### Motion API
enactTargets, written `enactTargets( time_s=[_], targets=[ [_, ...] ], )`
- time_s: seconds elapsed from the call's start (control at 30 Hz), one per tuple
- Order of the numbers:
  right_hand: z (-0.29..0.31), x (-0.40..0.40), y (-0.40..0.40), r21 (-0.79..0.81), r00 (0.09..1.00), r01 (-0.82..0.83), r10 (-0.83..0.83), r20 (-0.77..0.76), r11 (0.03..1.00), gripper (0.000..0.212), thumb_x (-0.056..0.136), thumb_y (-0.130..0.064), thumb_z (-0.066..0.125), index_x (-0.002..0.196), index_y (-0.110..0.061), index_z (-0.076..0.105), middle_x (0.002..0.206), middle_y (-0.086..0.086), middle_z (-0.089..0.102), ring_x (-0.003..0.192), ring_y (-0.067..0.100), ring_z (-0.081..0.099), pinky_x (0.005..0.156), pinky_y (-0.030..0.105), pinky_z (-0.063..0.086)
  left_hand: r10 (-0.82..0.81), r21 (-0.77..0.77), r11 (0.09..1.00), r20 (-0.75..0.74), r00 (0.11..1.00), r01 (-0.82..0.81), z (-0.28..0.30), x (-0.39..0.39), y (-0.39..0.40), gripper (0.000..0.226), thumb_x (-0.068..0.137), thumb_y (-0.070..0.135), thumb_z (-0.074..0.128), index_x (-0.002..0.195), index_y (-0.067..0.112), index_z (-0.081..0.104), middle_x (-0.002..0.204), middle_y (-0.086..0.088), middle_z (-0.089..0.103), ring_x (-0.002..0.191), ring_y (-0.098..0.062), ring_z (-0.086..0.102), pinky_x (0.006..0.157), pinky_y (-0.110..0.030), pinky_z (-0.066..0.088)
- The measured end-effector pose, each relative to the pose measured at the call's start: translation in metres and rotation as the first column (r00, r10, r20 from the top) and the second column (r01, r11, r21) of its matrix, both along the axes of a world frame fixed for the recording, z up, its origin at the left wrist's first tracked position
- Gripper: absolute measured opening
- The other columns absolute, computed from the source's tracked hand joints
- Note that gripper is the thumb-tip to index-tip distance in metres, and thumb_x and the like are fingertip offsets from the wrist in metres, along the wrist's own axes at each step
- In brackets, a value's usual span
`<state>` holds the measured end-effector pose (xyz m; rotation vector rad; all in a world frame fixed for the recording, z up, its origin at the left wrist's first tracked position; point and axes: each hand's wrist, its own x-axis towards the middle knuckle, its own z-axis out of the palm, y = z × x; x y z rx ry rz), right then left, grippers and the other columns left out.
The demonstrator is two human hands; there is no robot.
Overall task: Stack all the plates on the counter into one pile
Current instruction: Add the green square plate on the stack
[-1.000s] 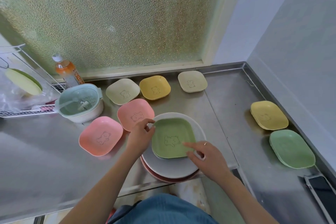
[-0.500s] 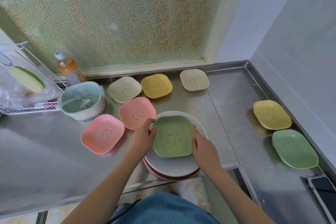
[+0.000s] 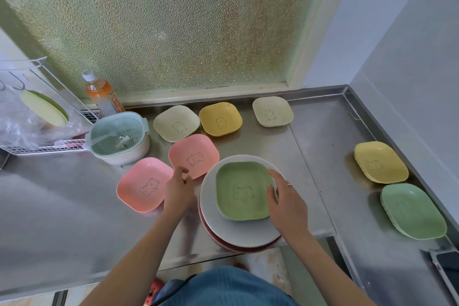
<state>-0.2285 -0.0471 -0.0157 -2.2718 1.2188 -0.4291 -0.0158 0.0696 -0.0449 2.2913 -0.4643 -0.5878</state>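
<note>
A green square plate (image 3: pixel 242 190) lies on top of a pile made of a white round plate (image 3: pixel 223 226) and a reddish plate (image 3: pixel 223 243) at the counter's front edge. My right hand (image 3: pixel 285 202) grips the green plate's right rim. My left hand (image 3: pixel 177 189) is off the pile, fingers apart, at the near edge of a pink plate (image 3: pixel 193 155). A second pink plate (image 3: pixel 145 185) sits to its left. Behind them are a beige plate (image 3: pixel 176 123), a yellow plate (image 3: pixel 220 119) and another beige plate (image 3: pixel 272 111). A yellow plate (image 3: pixel 381 161) and a green plate (image 3: pixel 413 211) lie at the right.
A pale green strainer bowl (image 3: pixel 119 136) stands left of the plates, with an orange drink bottle (image 3: pixel 101 93) behind it. A wire rack (image 3: pixel 37 117) with a bag is at far left. A phone (image 3: pixel 447 266) lies at the counter's right front. Walls close the back and right.
My left hand let go of the green plate's left rim and moved left toward the pink plates. My right hand stays on the right rim.
</note>
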Motion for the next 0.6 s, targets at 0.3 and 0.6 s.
enactTargets(
  time_s=[0.3,0.6],
  targets=[
    [0.006,0.02,0.007,0.018,1.0,-0.017,0.016,0.024,1.0,0.035,0.094,-0.023,0.045,0.129,-0.031,0.046,0.077,-0.01,0.056,0.066,0.002,0.051,0.057,0.02,0.042,-0.19,0.205,0.955,-0.14,0.972,0.216,-0.018,0.028,0.003,0.029,0.088,0.01,0.046,0.114,0.014,0.057,0.101,-0.017,0.068,0.087,-0.037,0.065,0.081,-0.047,0.056],
    [0.014,0.036,0.013,0.048,0.986,0.008,-0.016,0.168,0.999,0.032,0.093,-0.012,0.049,0.121,-0.027,0.054,0.065,-0.003,0.052,0.062,0.012,0.049,0.056,0.023,0.04,-0.206,0.051,0.978,0.066,0.976,0.203,0.007,0.044,-0.006,0.016,0.088,0.004,0.048,0.078,0.014,0.053,0.081,-0.005,0.064,0.073,-0.024,0.058,0.063,-0.03,0.046]
  ],
)
